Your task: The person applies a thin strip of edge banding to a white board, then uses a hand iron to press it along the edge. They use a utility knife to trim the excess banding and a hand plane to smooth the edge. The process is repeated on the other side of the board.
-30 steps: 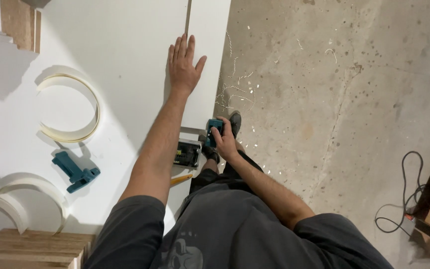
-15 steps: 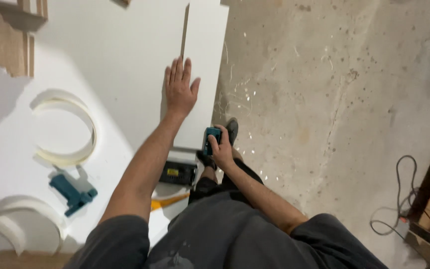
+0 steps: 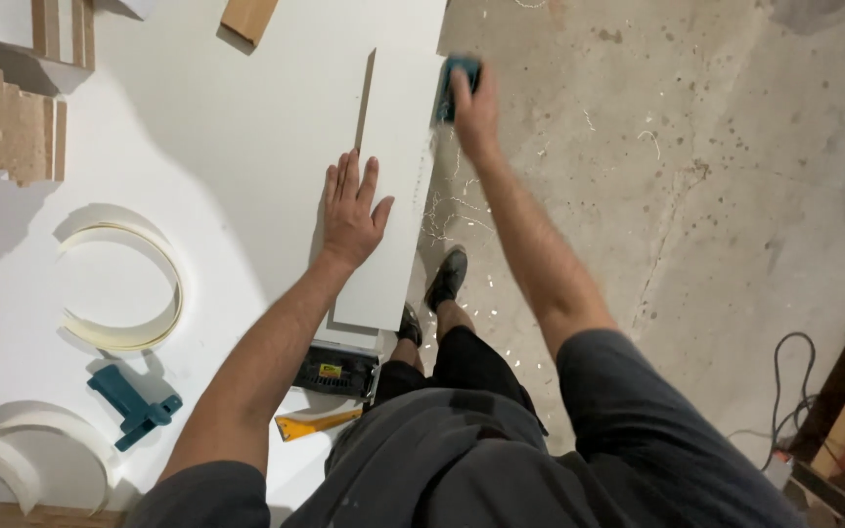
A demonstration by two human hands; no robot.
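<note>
Pressing flat with spread left hand [image 3: 349, 210] on long white laminated panel [image 3: 395, 186] at bench edge, right hand [image 3: 471, 98] clenched around small teal edge tool [image 3: 457, 80] at far corner. Risking slip of panel under weak pressure, or chipped edge from too fast stroke.

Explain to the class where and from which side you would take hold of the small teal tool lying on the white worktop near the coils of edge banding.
Grip the long straight body of the teal tool, coming from above with fingers across its width. It lies flat on the white worktop, apart from the edge banding coil, so its sides look free. The shorter cross-piece at its lower right end seems a poorer hold.
</note>
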